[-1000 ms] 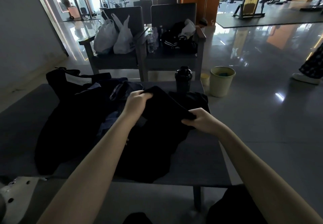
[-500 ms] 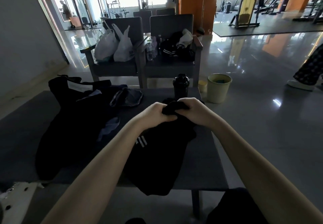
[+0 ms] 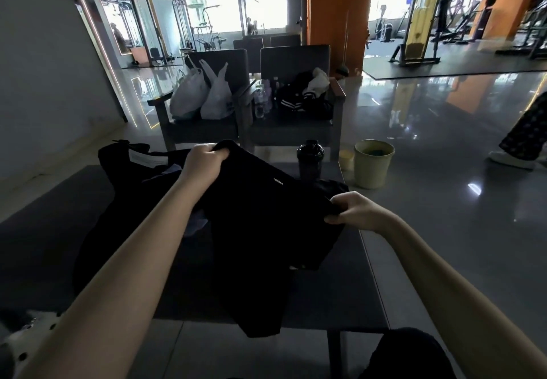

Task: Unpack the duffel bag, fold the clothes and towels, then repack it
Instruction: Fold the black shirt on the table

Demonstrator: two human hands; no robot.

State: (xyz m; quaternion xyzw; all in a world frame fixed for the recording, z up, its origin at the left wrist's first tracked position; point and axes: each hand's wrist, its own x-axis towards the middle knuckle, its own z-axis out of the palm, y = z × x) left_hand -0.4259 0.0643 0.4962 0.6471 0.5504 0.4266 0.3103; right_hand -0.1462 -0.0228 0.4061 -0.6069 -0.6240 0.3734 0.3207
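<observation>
Logo (image 3: 278,182) on black garment (image 3: 266,230): small, white, unreadable.

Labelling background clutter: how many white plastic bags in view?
2. Both on the left armchair: larger bag at left, smaller bag right beside it. More could be hidden behind them.

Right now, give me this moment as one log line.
phase: folding | left hand: grips black garment corner | right hand: pinches opposite corner | state: stretched between hands, tail hanging over table edge
</observation>
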